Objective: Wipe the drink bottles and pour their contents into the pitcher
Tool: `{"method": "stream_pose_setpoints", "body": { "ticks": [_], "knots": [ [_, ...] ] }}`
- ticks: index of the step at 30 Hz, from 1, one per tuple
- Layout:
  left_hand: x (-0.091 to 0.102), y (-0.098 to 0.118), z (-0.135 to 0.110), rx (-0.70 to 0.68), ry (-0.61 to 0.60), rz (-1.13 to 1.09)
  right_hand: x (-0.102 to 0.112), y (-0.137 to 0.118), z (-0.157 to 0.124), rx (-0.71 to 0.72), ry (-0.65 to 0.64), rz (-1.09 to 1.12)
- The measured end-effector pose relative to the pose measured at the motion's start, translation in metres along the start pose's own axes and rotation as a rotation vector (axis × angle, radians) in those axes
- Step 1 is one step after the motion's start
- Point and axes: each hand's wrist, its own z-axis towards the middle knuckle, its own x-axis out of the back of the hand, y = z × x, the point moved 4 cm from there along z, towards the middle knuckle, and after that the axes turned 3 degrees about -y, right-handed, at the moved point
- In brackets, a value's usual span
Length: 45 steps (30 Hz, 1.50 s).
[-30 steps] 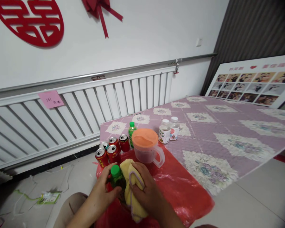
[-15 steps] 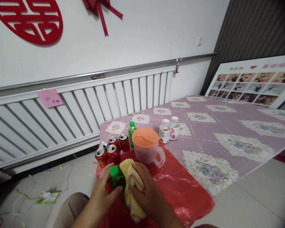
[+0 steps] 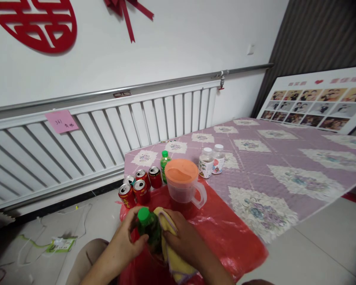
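A green-capped plastic bottle (image 3: 150,231) stands slightly tilted over the red plastic sheet (image 3: 222,233). My left hand (image 3: 129,237) is closed around its left side, thumb across the front. In my right hand (image 3: 180,237) is a yellow cloth (image 3: 178,265) with a purple edge, pressed against the bottle's right side. Just beyond my hands stands a clear plastic pitcher (image 3: 180,192) with an orange lid. Several opened drink cans (image 3: 141,192), mostly red, are grouped to its left. The bottle's lower part is partly hidden by my hands and the cloth.
Another green-capped bottle (image 3: 165,160) stands behind the pitcher. Two white-capped jars (image 3: 206,163) sit to its right on the flowered tablecloth (image 3: 255,174). A white radiator (image 3: 148,122) runs along the wall behind. Thin cords and a green-and-white packet (image 3: 62,244) lie on the floor at left.
The cloth has slid down and right along the bottle with my right hand, showing more of the bottle's side. My left hand keeps its hold, shifted slightly.
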Motion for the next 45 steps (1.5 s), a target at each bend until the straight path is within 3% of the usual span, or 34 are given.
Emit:
{"method": "stream_pose_setpoints", "body": {
  "ticks": [4, 8, 12, 16, 21, 24, 26, 31, 34, 37, 40, 43, 45],
  "knots": [
    [0.000, 0.002, 0.001, -0.019, -0.033, -0.005, 0.002, -0.006, -0.001, 0.079, 0.069, -0.053],
    [0.000, 0.002, 0.001, -0.043, -0.050, 0.009, 0.003, -0.018, -0.008, 0.287, 0.212, -0.115],
    [0.000, 0.000, 0.001, -0.039, -0.058, 0.022, 0.000, -0.025, -0.016, 0.415, 0.250, -0.143],
    [0.001, -0.004, 0.000, -0.022, -0.025, -0.016, 0.000, -0.017, -0.010, 0.252, 0.227, -0.089],
    [0.002, -0.006, 0.002, 0.024, -0.040, -0.060, -0.005, -0.002, -0.001, 0.007, 0.030, -0.060],
    [0.003, -0.004, 0.002, 0.030, -0.062, -0.076, -0.006, 0.001, -0.001, -0.013, -0.024, -0.078],
    [0.003, -0.003, 0.002, 0.033, -0.066, -0.076, -0.006, 0.002, -0.001, -0.023, 0.007, -0.059],
    [0.004, 0.001, 0.001, 0.018, -0.052, -0.039, 0.000, -0.008, -0.006, 0.129, 0.258, 0.074],
    [0.003, 0.007, 0.001, 0.023, -0.058, -0.022, 0.001, -0.014, -0.008, 0.169, 0.327, 0.139],
    [0.002, 0.010, 0.001, 0.025, -0.057, -0.037, -0.003, -0.010, -0.005, 0.088, 0.281, 0.127],
    [0.002, 0.007, 0.000, 0.020, -0.047, -0.038, -0.009, 0.002, -0.001, -0.010, 0.154, 0.047],
    [0.001, -0.001, -0.003, 0.017, -0.011, 0.021, -0.013, 0.008, 0.001, -0.023, 0.049, -0.018],
    [-0.001, -0.007, -0.005, 0.013, 0.027, 0.075, -0.013, 0.009, 0.000, -0.014, 0.054, -0.025]
  ]
}}
